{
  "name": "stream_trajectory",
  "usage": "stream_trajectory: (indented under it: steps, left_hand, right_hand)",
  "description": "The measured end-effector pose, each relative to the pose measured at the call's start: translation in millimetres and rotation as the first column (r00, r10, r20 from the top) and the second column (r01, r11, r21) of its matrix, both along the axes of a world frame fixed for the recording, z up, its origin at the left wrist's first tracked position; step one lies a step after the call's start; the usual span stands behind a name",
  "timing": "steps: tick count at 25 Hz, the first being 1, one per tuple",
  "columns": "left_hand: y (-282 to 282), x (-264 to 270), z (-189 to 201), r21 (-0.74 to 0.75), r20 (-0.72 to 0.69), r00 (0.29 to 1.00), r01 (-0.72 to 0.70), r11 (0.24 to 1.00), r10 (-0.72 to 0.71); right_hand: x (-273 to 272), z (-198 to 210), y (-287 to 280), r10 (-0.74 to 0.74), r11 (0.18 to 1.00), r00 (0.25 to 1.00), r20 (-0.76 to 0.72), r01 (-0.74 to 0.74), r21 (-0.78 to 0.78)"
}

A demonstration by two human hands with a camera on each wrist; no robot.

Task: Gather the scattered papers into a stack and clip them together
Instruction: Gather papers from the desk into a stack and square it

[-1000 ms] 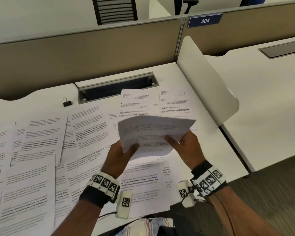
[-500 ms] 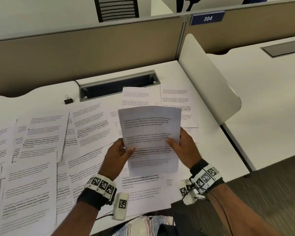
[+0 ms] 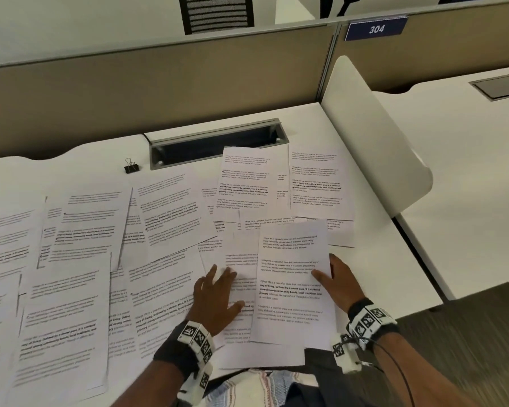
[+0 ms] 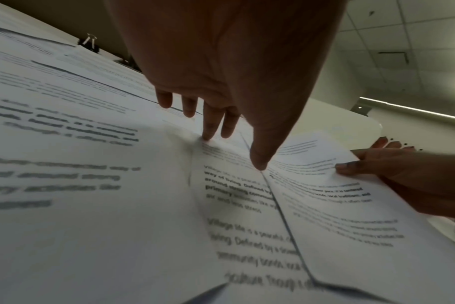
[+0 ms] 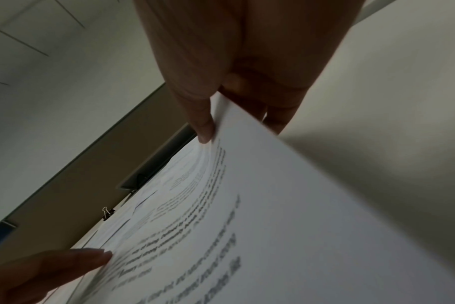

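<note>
The right hand [image 3: 340, 284] pinches the right edge of a printed sheet [image 3: 291, 277], thumb on top, fingers [image 5: 278, 121] beneath; the left hand [image 3: 215, 298] lies flat, fingers [image 4: 210, 127] straight, pressing the scattered papers [image 3: 165, 212] beside it; these white text-covered pages overlap across the table [image 3: 373, 230]; a black binder clip [image 3: 131, 166] stands beyond them.

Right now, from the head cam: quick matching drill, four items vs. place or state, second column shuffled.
Items:
1. binder clip
2. left hand
3. right hand
4. 304 sign

Place or state:
A. pinches the held sheets at their right edge
B. on the partition, top right
C. fingers spread flat on papers on the desk
D. on bare desk, left of the cable tray

Pairs: 1-D, 2-C, 3-A, 4-B
</note>
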State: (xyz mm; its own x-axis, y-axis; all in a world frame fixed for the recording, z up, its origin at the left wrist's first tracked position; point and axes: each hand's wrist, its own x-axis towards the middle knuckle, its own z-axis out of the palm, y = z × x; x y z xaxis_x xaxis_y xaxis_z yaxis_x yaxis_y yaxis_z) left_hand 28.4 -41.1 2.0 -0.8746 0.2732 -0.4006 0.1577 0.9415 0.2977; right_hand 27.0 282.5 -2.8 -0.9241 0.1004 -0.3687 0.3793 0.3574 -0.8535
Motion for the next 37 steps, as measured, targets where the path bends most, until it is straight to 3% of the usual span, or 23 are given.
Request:
stream_trajectory:
  steps: [6,9,12,14,22,25,29,33,37]
  left_hand:
    - [32,-10,9,0.153,0.082,0.996,-0.040,0.987,0.028]
    - [32,-7,8,0.220,0.026,0.981,-0.193,0.956,0.192]
    - [29,-2,7,0.264,0.117,0.920,-0.392,0.881,0.374]
    - [28,0,0,0.284,0.198,0.885,-0.463,0.840,0.421]
    - [50,-8,-5,0.391,0.406,0.777,-0.623,0.677,0.480]
    - [57,-18,0,0.397,0.486,0.706,-0.703,0.590,0.514]
    - [55,-33,-9,0.426,0.637,0.626,-0.772,0.472,0.450]
    - [53,-40,-11,0.442,0.661,0.643,-0.751,0.491,0.388]
    - [58,-44,-1,0.469,0.577,0.719,-0.680,0.564,0.387]
  right_hand:
    - [1,-14,-1,-0.009,0.988,0.996,0.087,-0.004,0.153]
    - [5,-14,-2,-0.073,0.951,0.993,0.091,0.042,0.308]
    - [13,-16,0,-0.071,0.936,0.991,0.112,0.027,0.350]
    - [18,-16,-1,-0.055,0.938,0.988,0.144,0.002,0.347]
    - [19,-13,-17,0.001,0.951,0.989,0.148,-0.047,0.307]
    - [19,-9,-17,-0.006,0.955,0.989,0.147,-0.038,0.296]
    - [19,-10,-18,-0.004,0.961,0.990,0.143,-0.035,0.273]
    - [18,-14,-19,0.002,0.955,0.991,0.132,-0.041,0.294]
    - [17,-19,-19,0.005,0.959,0.992,0.125,-0.040,0.279]
